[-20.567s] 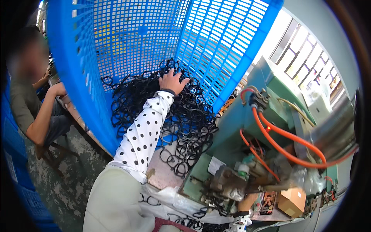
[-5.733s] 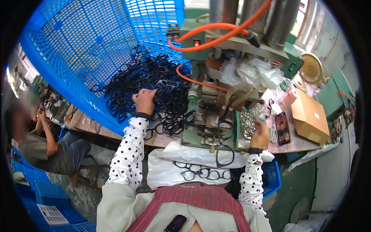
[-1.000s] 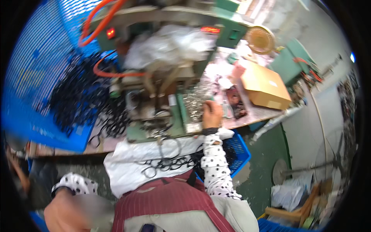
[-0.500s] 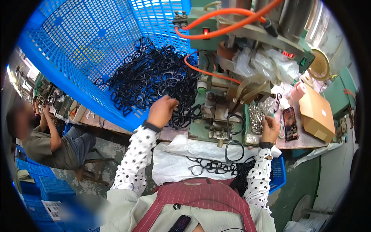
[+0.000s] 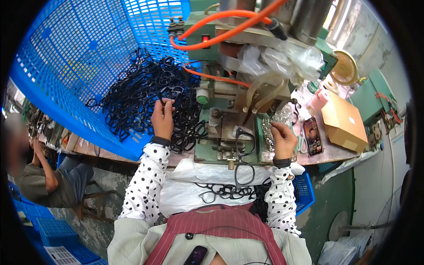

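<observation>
My left hand (image 5: 163, 120) reaches over the pile of black eyeglass frames (image 5: 141, 95) in the big blue basket. Its fingertips are drawn together at the edge of a greyish frame; whether they grip it is unclear. My right hand (image 5: 284, 141) is at the tray of small shiny metal parts (image 5: 268, 132), thumb and fingers pinched. Whatever it may hold is too small to make out. Between my hands, one black eyeglass frame (image 5: 244, 173) hangs at the front of the green press (image 5: 205, 152), one lens ring above the other.
The blue basket (image 5: 84, 128) fills the upper left. More black frames (image 5: 225, 191) lie on white sheeting before me. Orange air hoses (image 5: 221, 17) cross above the press. At right are a phone (image 5: 312, 136), scissors (image 5: 302, 142) and a cardboard box (image 5: 344, 121). Another person (image 5: 51, 181) sits at left.
My left hand has moved further over the pile, its fingers nearer the greyish frame. My right hand stays by the metal parts. The whole view has shifted, with the bench now further left.
</observation>
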The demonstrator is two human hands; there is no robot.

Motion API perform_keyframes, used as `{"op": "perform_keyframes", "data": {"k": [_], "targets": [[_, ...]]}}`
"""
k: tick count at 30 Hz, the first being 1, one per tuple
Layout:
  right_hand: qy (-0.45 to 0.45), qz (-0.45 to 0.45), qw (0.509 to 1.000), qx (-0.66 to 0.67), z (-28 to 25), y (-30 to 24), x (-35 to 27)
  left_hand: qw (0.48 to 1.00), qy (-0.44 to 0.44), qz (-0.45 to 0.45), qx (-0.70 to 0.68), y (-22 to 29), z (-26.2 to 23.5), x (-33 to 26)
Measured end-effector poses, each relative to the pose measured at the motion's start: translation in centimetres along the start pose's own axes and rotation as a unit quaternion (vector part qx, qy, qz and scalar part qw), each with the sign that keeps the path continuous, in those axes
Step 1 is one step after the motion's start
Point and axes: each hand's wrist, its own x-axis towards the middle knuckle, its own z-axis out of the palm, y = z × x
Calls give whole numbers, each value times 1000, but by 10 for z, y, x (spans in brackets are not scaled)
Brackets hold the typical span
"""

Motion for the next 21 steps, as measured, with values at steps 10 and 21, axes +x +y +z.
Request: {"op": "perform_keyframes", "data": {"k": [10,21], "targets": [[-69,33,994,77,52,-73,-30,980,-131,51,-143,155,38,-43],[-31,-7,991,128,60,-67,-28,853,-274,445,-4,131,51,-87]]}}
